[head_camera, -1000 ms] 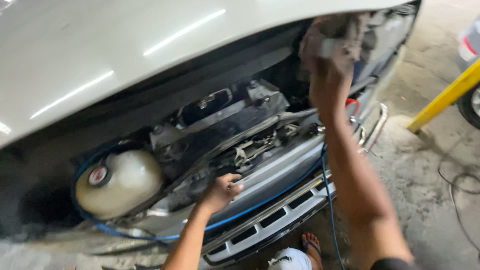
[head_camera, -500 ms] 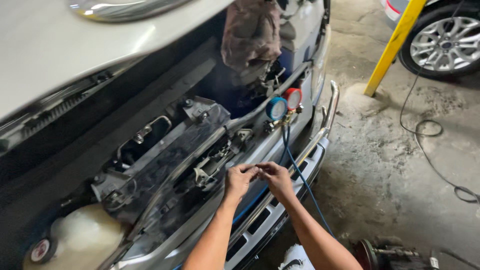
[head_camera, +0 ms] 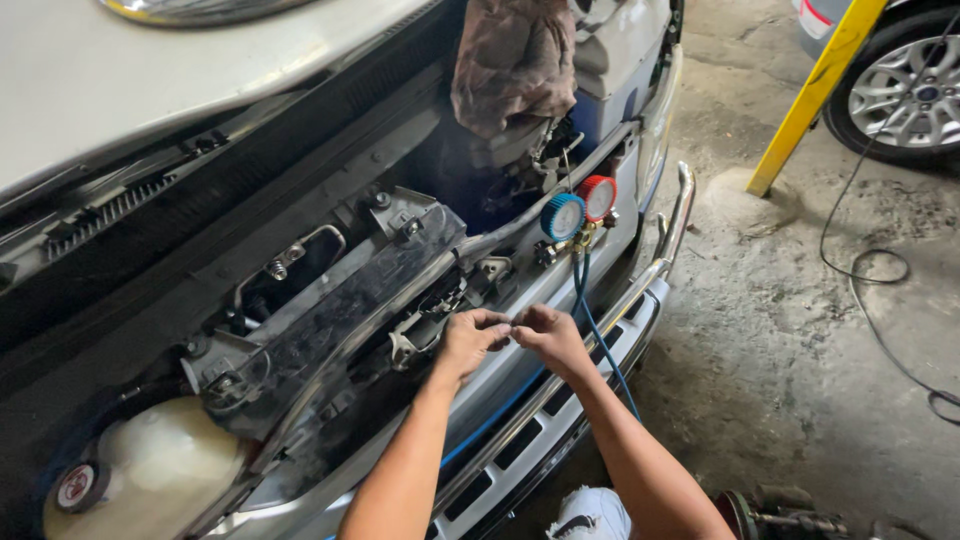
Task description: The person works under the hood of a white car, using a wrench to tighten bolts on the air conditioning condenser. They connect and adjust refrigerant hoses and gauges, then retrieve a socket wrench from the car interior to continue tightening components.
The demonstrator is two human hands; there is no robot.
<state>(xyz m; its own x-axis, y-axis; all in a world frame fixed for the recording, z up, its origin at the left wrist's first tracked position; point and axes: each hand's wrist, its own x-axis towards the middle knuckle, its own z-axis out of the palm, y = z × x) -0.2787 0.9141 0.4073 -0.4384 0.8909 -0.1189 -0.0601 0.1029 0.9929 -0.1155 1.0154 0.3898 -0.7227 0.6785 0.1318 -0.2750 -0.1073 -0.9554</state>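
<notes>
My left hand (head_camera: 468, 338) and right hand (head_camera: 545, 335) meet fingertip to fingertip over the front panel (head_camera: 520, 290), pinching something tiny between them (too small to make out). It sits just right of the metal latch (head_camera: 415, 335). The gauges (head_camera: 578, 210), one blue and one red, hang nearby with a blue hose (head_camera: 600, 335) passing under my right wrist. A rag (head_camera: 512, 62) droops above; the white tank (head_camera: 150, 480) is partly cut off.

A car repair workshop: just ahead of the left hand (head_camera: 470, 340) and right hand (head_camera: 548, 336), a vehicle's open engine bay (head_camera: 330, 300) stood exposed, red and blue manifold gauges (head_camera: 580, 208) hung beyond the right hand, above a stained concrete floor (head_camera: 780, 330).
</notes>
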